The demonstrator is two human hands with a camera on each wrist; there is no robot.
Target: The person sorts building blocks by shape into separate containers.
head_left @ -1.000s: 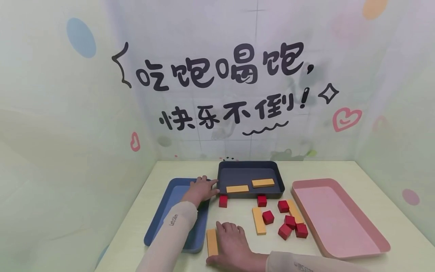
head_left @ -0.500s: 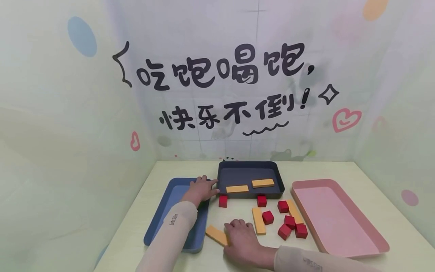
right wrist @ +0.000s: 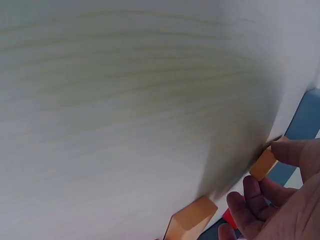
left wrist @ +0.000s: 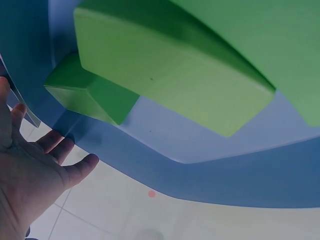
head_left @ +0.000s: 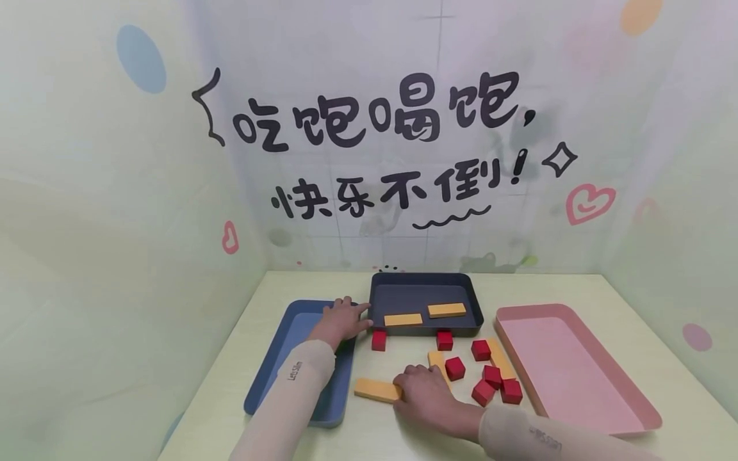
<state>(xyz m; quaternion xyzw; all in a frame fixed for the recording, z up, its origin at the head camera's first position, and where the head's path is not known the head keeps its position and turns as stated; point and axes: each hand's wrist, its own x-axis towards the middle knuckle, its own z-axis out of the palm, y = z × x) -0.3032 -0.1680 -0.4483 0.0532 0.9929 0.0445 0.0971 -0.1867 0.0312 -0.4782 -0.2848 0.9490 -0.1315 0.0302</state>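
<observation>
My right hand point(head_left: 429, 397) pinches the right end of a yellow-orange wooden block point(head_left: 371, 388) between thumb and fingers, low over the table. This block lies crosswise, its left end pointing toward the blue tray point(head_left: 296, 328). In the right wrist view the thumb and fingertips meet at the block point(right wrist: 263, 163). My left hand point(head_left: 341, 320) has its fingers extended at the blue tray's far right corner, beside the navy tray point(head_left: 423, 296). Green blocks point(left wrist: 170, 70) lie inside the blue tray in the left wrist view; my left forearm hides them from the head view.
Two yellow-orange blocks point(head_left: 403, 319) lie in the navy tray. Several red cubes point(head_left: 483, 392) are scattered on the table, mostly toward the pink tray point(head_left: 582, 365). Another yellow-orange block point(head_left: 500, 360) leans close to that tray's left edge, and one point(head_left: 436, 362) is partly behind my right hand.
My right hand has moved to the right and slightly away from me, swinging its yellow-orange block from lengthwise to crosswise. My left hand stays in place.
</observation>
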